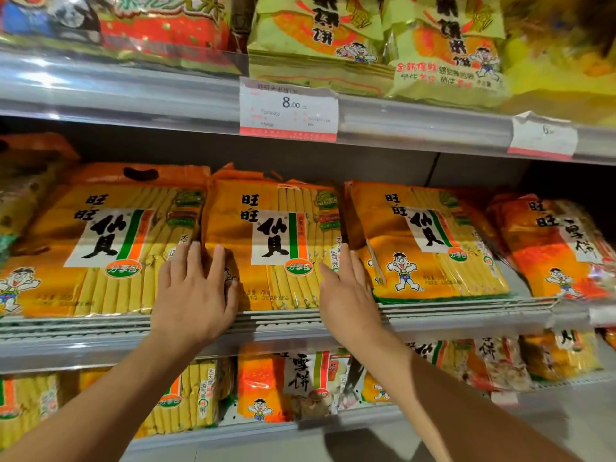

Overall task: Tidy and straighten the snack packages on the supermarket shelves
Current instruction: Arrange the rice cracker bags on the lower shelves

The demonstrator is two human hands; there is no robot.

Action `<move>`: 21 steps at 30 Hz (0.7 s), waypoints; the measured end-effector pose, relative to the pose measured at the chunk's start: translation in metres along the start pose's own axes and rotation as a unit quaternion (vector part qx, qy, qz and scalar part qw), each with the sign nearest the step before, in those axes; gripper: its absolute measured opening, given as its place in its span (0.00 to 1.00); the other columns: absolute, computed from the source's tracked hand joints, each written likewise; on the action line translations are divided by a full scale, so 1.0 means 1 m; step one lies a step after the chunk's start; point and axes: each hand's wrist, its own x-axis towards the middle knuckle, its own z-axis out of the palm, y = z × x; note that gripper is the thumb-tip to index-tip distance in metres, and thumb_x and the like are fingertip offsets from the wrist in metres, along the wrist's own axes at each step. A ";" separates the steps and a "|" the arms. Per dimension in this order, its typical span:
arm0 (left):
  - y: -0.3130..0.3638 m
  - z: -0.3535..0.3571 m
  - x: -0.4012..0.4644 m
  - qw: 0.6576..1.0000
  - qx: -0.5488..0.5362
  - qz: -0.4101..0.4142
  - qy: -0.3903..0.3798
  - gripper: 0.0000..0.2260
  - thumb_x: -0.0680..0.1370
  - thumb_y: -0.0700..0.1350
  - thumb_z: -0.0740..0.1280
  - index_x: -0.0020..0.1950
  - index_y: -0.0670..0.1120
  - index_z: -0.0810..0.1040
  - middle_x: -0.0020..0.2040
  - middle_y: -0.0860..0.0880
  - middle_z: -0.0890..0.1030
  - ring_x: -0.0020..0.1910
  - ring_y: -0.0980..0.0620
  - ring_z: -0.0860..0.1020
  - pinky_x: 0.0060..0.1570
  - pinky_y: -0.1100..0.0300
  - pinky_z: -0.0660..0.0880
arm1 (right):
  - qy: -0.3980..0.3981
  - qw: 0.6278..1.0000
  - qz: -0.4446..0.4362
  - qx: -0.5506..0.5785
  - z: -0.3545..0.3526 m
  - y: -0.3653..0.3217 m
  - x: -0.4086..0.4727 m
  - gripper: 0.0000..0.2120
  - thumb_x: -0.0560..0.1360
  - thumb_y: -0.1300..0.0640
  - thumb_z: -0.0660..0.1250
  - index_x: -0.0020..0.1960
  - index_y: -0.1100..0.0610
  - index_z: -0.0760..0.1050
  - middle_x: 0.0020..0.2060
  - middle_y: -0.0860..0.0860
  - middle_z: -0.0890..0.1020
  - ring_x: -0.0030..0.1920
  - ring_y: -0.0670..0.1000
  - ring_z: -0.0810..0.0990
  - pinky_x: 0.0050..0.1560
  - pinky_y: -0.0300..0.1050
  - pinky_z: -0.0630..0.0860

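Observation:
Three stacks of orange-yellow rice cracker packs lie flat on the middle shelf (283,328). My left hand (195,295) lies flat with straight fingers against the lower left corner of the middle pack (276,241). My right hand (348,295) has its fingers straight along that pack's right edge, between it and the right pack (430,241). The left pack (100,248) sits just left of my left hand. Neither hand grips anything.
An orange-red pack (560,248) lies at the far right of this shelf. Yellow-green packs (373,38) overhang the upper shelf above a price tag (288,110). More cracker packs (290,381) fill the lower shelf beneath my forearms.

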 end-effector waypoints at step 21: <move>0.031 0.142 -0.122 0.961 -0.187 0.176 -0.107 0.29 0.70 0.42 0.72 0.70 0.37 0.69 0.67 0.35 0.71 0.65 0.33 0.70 0.59 0.40 0.72 | 0.136 0.982 -0.129 -0.021 0.040 0.005 -0.049 0.27 0.69 0.60 0.62 0.69 0.57 0.71 0.72 0.55 0.70 0.73 0.55 0.65 0.73 0.47 0.48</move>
